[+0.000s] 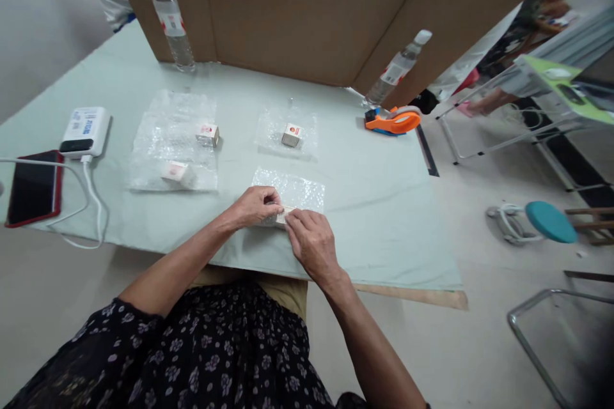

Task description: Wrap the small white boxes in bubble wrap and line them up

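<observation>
A sheet of clear, dimpled bubble wrap (303,190) lies near the front edge of the cloth-covered table (384,223); on its near part sits a small, pale box (282,218), largely hidden by the hands. The left hand (259,206) reaches in with its thumb and index finger pinching the box's left side, and the right hand (314,239) slants in knuckles up, fingers curled onto the right end. Beyond, 1 angular carton (291,135) rests on another bubble sheet (309,134), with 2 more on wrinkled wrap (163,121) at left. 2 clear plastic bottles (175,29) stand before a brown cardboard panel (288,13) that blocks the far side. An orange tape dispenser (393,121), a white power bank (93,124) and a red-edged phone (34,188) lie farther out.
</observation>
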A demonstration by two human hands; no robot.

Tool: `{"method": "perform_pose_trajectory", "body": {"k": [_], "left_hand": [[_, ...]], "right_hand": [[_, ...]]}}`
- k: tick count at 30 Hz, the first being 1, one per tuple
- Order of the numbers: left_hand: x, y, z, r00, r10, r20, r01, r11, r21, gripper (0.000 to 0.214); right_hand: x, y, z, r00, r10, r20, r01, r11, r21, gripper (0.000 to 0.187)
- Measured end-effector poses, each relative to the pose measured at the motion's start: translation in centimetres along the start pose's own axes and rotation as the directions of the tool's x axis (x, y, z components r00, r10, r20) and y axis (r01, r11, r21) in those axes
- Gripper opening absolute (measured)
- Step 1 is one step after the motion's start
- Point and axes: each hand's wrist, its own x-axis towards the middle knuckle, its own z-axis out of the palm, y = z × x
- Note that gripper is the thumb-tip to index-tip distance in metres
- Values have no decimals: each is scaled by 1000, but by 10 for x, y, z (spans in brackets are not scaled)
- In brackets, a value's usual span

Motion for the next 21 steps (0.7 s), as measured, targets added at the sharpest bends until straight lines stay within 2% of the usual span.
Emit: {"method": "perform_pose_trajectory", "body": {"k": [3,7,10,15,18,21], "left_hand": [[-11,-8,-11,998,2,-68,-1,1000,7,16],[-26,-15,-25,976,-65,-206,89,990,109,22],[-36,-16,-27,949,-97,-300,170,959,227,34],[-44,-11,-25,931,-205,-302,317,866,388,49],[-38,-11,-23,923,-228,-311,346,844,410,45],[-28,-9,-22,913,-261,-315,363,870,334,30]], "right_hand": [[4,1,-2,997,-9,80,12,999,-45,12],[12,-1,-6,989,-25,146,45,990,-135,19],[17,-1,-5,985,-39,165,71,979,-193,18],[22,-1,-5,979,-71,189,113,969,-220,18],[22,-1,-5,977,-82,197,125,969,-215,18],[21,0,-4,978,-82,190,121,971,-206,18]]}}
